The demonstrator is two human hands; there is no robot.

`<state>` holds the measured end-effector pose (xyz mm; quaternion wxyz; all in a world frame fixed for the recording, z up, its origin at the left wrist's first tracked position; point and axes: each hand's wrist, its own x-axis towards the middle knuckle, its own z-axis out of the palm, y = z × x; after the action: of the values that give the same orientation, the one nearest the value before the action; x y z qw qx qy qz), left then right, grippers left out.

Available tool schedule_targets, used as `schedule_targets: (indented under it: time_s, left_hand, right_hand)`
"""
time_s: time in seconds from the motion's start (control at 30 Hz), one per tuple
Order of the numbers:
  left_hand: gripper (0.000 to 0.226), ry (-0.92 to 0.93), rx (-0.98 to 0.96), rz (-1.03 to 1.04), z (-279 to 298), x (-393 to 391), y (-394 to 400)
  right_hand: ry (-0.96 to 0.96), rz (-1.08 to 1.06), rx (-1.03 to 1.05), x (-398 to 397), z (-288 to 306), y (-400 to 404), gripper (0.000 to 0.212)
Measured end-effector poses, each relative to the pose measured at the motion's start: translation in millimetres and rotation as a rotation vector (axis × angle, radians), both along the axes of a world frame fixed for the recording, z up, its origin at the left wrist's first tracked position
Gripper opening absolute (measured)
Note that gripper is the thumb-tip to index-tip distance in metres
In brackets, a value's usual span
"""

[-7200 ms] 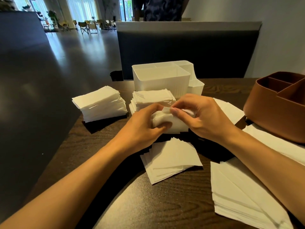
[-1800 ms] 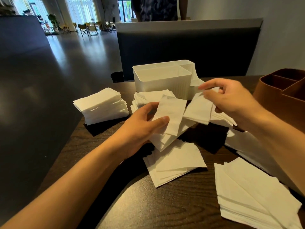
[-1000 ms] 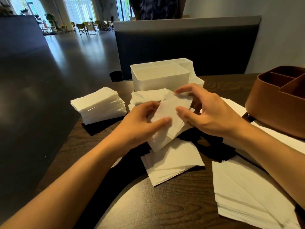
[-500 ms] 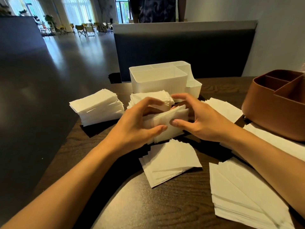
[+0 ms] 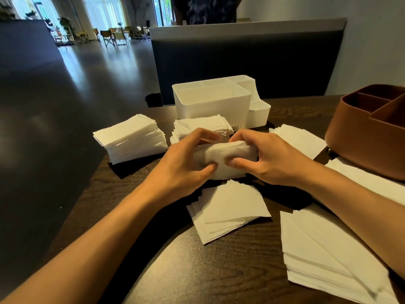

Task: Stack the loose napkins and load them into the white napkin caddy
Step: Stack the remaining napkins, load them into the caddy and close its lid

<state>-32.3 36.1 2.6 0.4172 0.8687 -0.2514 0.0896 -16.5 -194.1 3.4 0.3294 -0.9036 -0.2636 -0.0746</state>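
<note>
Head view. Left hand (image 5: 186, 163) and right hand (image 5: 271, 159) gripping one bundle of napkins (image 5: 225, 157) from either end, fingers and thumbs curled round it, raised above the dark wooden table (image 5: 197, 270). White napkin caddy (image 5: 210, 106) behind, large compartment empty. Stacked napkins (image 5: 131, 137) at left; fanned napkin pile (image 5: 228, 209) below the hands; brown caddy (image 5: 368, 137) at right.
</note>
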Motion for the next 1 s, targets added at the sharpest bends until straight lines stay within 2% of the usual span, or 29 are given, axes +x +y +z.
schedule_targets:
  time_s: [0.1, 0.2, 0.33, 0.43, 0.63, 0.83, 1.0]
  left_hand:
    - [0.048, 0.044, -0.033, 0.063, -2, -2, 0]
    - [0.048, 0.126, -0.09, 0.09, -4, -3, -2]
    - [0.048, 0.225, -0.197, 0.04, -4, -4, -8]
    - [0.049, 0.187, -0.174, 0.042, -6, -3, -7]
    - [0.054, 0.133, -0.13, 0.064, -7, 0, -5]
    - [0.054, 0.134, -0.097, 0.062, -6, -3, -6]
    - [0.053, 0.042, -0.042, 0.011, -1, -1, -1]
  right_hand:
    - [-0.01, -0.018, 0.013, 1, -1, -3, 0.026]
    - [-0.005, -0.036, 0.086, 1, 1, -3, 0.031]
    - [0.171, -0.058, 0.221, -3, -2, 4, 0.038]
    - [0.211, -0.037, 0.269, -5, -8, 13, 0.035]
    - [0.146, -0.024, 0.203, 0, -2, 4, 0.052]
    - [0.087, 0.013, 0.159, -7, -4, 14, 0.045]
    - [0.054, 0.017, 0.125, -3, 1, 4, 0.049]
